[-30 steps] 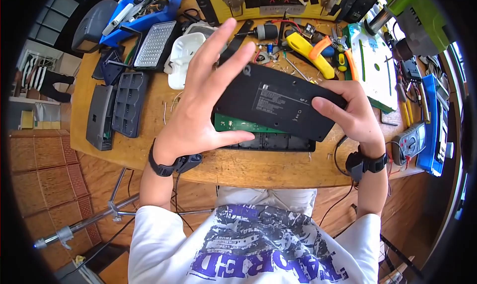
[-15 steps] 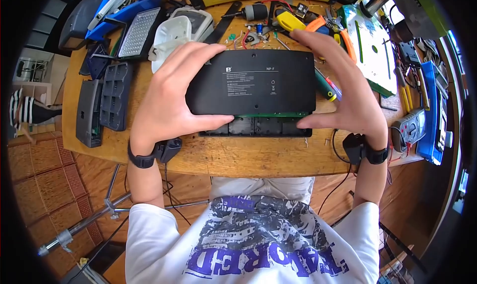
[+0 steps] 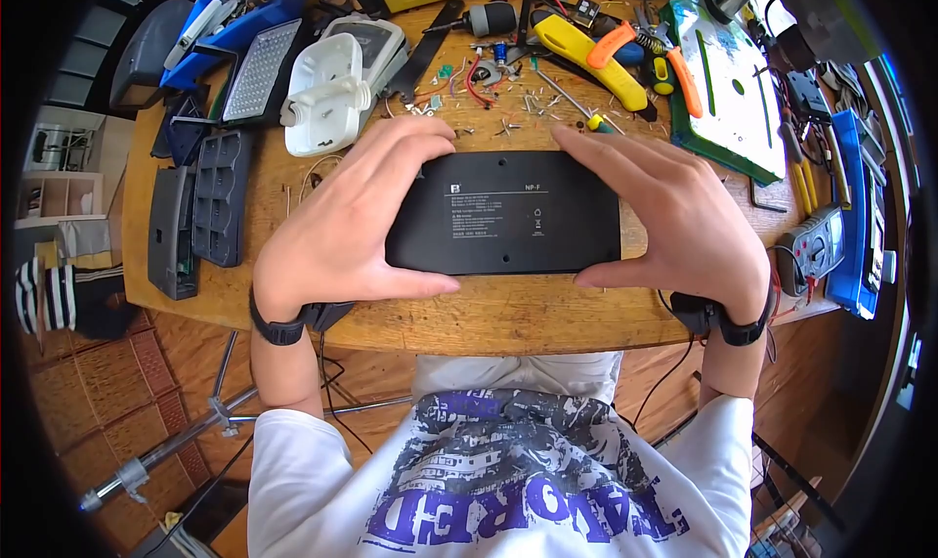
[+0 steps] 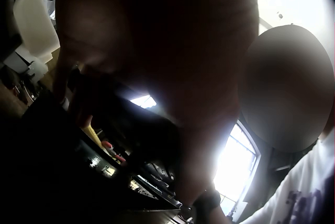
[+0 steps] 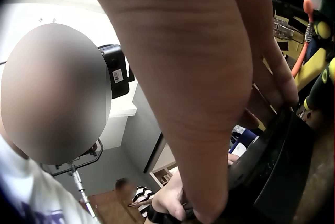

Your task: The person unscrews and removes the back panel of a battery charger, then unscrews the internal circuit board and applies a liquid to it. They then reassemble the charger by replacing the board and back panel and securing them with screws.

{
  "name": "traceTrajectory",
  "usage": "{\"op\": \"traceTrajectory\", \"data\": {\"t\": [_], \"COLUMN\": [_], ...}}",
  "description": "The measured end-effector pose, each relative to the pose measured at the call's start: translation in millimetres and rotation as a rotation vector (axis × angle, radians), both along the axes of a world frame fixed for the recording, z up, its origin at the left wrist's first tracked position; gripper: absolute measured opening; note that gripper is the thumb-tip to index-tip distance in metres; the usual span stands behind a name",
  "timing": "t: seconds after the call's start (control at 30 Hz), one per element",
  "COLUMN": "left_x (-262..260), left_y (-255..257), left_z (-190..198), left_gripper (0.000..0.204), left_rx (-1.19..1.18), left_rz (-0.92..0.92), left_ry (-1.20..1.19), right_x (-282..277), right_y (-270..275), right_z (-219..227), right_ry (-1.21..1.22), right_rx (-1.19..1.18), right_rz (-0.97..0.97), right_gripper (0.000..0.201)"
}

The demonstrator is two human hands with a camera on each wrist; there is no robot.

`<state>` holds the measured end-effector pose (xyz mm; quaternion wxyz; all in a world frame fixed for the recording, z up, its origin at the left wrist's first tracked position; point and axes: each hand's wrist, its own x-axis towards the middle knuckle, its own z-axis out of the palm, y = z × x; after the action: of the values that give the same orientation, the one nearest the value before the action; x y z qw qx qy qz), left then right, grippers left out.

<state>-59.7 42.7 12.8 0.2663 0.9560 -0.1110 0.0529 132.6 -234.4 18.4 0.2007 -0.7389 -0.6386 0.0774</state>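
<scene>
A flat black cover (image 3: 503, 216) printed with small text and "NP-F" lies square to me near the front of the wooden table, over the matching black tray, which is hidden beneath it. My left hand (image 3: 342, 211) holds its left end, fingers at the far edge and thumb along the near edge. At the opposite end my right hand (image 3: 679, 211) holds it the same way. In the right wrist view the black case (image 5: 277, 166) shows its side edge close under the right fingers. The left wrist view is mostly dark.
Behind the cover lie loose screws (image 3: 532, 104), a screwdriver (image 3: 576, 104) and a yellow-handled tool (image 3: 591, 62). A white plastic box (image 3: 327, 128) stands back left, with dark trays (image 3: 223, 196) further left. A multimeter (image 3: 813, 250) sits at right.
The cover was tilted in the right hand with the left hand raised beside it. Both hands then took its ends, levelled it, and brought it down and nearer over the tray, which is now hidden.
</scene>
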Motion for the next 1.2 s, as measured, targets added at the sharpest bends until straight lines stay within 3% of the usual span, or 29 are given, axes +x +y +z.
{"op": "traceTrajectory", "data": {"t": [0.4,0.9,1.03,1.2], "left_x": [-1.7,-7.1,-6.0,-6.1], "left_y": [-3.7,-6.4,-6.1,-5.4], "left_z": [7.3,1.7,2.7,-0.6], "left_gripper": [0.104,0.110,0.113,0.116], "left_rx": [0.029,0.062,0.046,0.086], "left_rz": [-0.006,0.021,0.036,0.025], "left_ry": [0.027,0.140,0.171,0.126], "right_x": [-8.8,-19.5,-23.1,-21.0], "right_y": [-2.3,1.4,1.6,-0.1], "right_z": [6.1,8.6,6.2,1.9], "right_ry": [-0.104,-0.029,-0.108,-0.027], "right_rx": [-0.029,-0.140,-0.089,-0.089], "right_rz": [-0.009,-0.059,-0.018,-0.039], "right_gripper": [0.109,0.110,0.108,0.108]}}
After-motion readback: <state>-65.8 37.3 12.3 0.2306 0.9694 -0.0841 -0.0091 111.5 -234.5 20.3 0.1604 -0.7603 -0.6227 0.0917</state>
